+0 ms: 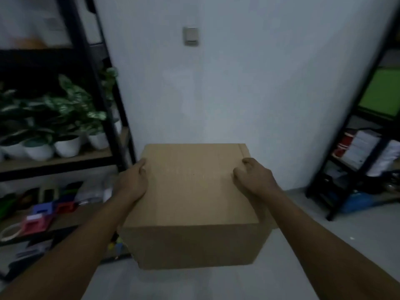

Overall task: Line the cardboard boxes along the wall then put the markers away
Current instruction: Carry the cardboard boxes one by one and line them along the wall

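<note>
A plain brown cardboard box (192, 204) fills the middle of the head view, in front of a white wall (227, 94). My left hand (132, 180) presses on the box's upper left edge, fingers over the side. Across from it, my right hand (253, 176) rests on the upper right edge with its fingers curled on the top face. Whether the box stands on the grey floor (335, 241) or hangs just above it is unclear. A sliver of a second brown box (273, 224) shows behind its right side. Small coloured items (114, 245), perhaps markers, lie at its lower left, too blurred to tell.
A black metal shelf unit (104, 118) stands on the left with potted plants (65, 118) in white pots and coloured tape dispensers (43, 213) below. Another black shelf (337, 176) on the right holds papers and a green panel (381, 94). A wall switch (191, 36) sits high.
</note>
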